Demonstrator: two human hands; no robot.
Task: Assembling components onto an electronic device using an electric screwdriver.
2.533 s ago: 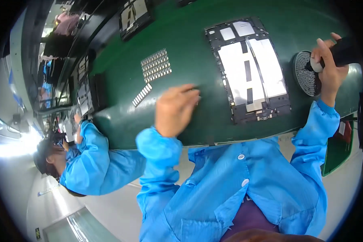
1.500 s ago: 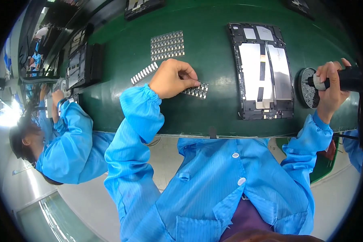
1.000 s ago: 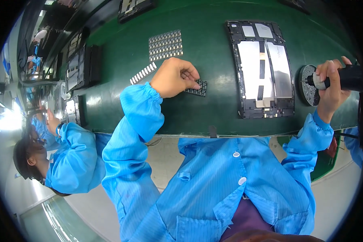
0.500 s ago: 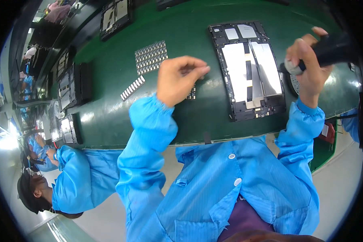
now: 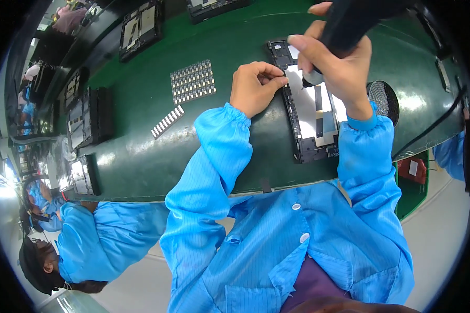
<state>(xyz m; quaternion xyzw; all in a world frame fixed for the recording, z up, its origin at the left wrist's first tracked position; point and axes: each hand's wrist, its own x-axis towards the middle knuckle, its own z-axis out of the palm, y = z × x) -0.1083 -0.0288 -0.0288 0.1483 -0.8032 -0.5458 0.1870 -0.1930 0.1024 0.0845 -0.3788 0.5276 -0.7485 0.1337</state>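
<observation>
My right hand (image 5: pixel 347 77) is wrapped round a black power screwdriver (image 5: pixel 350 23) above the black-framed device (image 5: pixel 301 107); my left hand (image 5: pixel 251 88), thumb and fingertip nearly together, is at its edge, pinching something or not, I can't tell.

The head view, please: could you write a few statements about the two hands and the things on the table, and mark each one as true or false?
1. The left hand and the right hand are bare. True.
2. The open device lies between the sheet of small parts and the dark round dish. True.
3. The left hand is at the device's right edge. False: it is at the left edge.
4. The right hand is empty. False: it grips a black tool.
</observation>
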